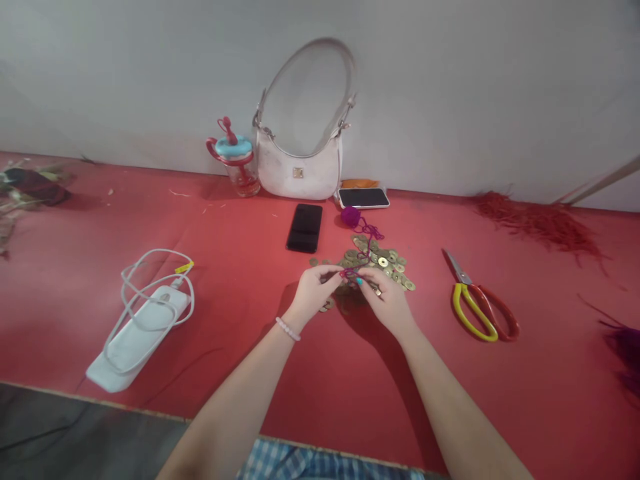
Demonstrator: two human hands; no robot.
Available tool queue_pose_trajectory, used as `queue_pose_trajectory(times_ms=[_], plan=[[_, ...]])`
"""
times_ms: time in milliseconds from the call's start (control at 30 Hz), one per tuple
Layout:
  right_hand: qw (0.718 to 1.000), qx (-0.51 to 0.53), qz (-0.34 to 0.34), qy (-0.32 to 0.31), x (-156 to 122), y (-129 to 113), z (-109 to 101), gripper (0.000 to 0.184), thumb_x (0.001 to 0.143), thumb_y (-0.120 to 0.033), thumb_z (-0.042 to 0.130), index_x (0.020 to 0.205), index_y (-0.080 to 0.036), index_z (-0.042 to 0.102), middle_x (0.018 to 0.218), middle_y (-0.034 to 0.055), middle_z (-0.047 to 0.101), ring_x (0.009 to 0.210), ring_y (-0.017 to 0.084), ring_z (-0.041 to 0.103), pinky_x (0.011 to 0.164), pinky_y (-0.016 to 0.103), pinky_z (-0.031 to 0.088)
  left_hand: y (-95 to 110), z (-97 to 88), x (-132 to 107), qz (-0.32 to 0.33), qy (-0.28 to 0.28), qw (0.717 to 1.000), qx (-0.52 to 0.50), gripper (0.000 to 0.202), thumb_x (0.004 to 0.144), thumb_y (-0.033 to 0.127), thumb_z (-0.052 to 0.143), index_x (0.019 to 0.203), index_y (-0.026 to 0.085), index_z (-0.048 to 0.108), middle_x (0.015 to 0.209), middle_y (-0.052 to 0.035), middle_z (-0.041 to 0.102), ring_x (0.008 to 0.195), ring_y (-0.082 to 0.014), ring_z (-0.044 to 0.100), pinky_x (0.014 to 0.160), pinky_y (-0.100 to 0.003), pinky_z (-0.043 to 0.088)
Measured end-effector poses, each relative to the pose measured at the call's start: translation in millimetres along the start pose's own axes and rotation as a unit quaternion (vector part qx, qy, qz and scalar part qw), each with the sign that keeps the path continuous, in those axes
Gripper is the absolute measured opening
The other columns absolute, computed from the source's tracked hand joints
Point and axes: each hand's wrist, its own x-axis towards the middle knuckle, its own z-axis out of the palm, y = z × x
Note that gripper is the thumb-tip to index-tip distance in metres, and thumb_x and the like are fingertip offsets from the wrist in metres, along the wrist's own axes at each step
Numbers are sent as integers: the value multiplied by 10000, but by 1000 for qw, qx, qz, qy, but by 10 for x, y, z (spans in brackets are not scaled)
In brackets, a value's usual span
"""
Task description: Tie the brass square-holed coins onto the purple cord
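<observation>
My left hand (319,291) and my right hand (386,300) meet over a pile of brass coins (395,261) with holes in the middle. Both hands pinch a purple yarn (367,245) between thumb and fingers, and a small loop shows where the fingertips come together. From there the strand runs back to a purple yarn ball (351,217) behind the pile. Whether a coin is on the yarn at my fingertips I cannot tell. Some coins are hidden behind my hands.
Scissors (465,280) lie open on the right of the red table (310,393). A white power bank (143,333) with a cable is at left. Behind are two phones (305,228), a handbag (300,170) and a lidded cup (240,167). Red threads (540,223) lie at back right.
</observation>
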Motion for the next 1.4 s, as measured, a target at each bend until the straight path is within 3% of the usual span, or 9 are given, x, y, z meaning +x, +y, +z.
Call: queue_pose_trajectory(times_ms=[100,267,567,767,933,1000,1100,1267,1400], plan=[[998,-38,-21,37,12,12,-24,153,821,-219,452,880,-211,594,850,42,665,793,186,630,694,303,500,20,-13,-20,4,-19,999,27,203,737,262,569,848,116,656,719,-58,676,628,-118,615,546,-190,471],[995,-59,-48,63,22,20,-53,201,837,-201,419,885,-233,612,884,36,652,851,190,607,761,334,475,86,-8,-99,-50,-152,986,38,265,762,338,539,848,117,658,615,-38,643,420,-62,513,366,-152,361],[998,53,24,12,3,22,18,97,808,-217,449,885,-214,509,744,20,601,663,161,613,582,277,493,136,23,-143,-67,-179,981,-41,269,712,352,617,830,119,680,622,-25,628,454,-50,472,411,-160,357],[996,78,45,-18,-17,20,56,94,761,-221,505,706,-216,429,589,-25,538,534,138,567,487,244,462,90,26,-123,-15,-142,983,-119,218,691,332,648,789,141,688,750,-30,620,609,-73,523,560,-191,406],[994,85,41,-49,-21,-28,54,123,737,-203,529,663,-210,431,596,-25,562,565,140,579,528,257,476,59,33,-106,-28,-121,981,-152,195,666,324,666,740,146,692,926,-45,608,546,-29,453,490,-172,358],[990,112,51,-71,-26,-48,57,92,735,-201,535,685,-209,459,630,-15,596,596,149,602,564,275,490,52,38,-101,-40,-106,982,-151,227,687,336,646,807,149,694,849,-41,627,485,-21,403,462,-175,345],[970,199,91,-108,-32,-68,62,76,735,-197,545,730,-211,471,651,-8,637,610,155,628,593,291,503,52,48,-87,-19,-58,992,-114,250,725,332,608,870,142,683,694,-20,626,493,-52,450,495,-190,391],[931,314,150,-112,-21,-25,55,159,714,-229,607,777,-207,462,558,-34,638,484,126,589,512,264,483,60,58,-69,72,23,997,-6,158,736,232,584,812,137,685,899,-72,664,828,-151,595,777,-267,461],[909,370,153,-116,-10,18,33,234,703,-309,630,885,-181,557,520,-35,616,434,113,552,482,262,462,70,58,-78,103,36,993,46,150,739,196,568,811,138,686,896,-83,673,862,-166,604,811,-285,462]])
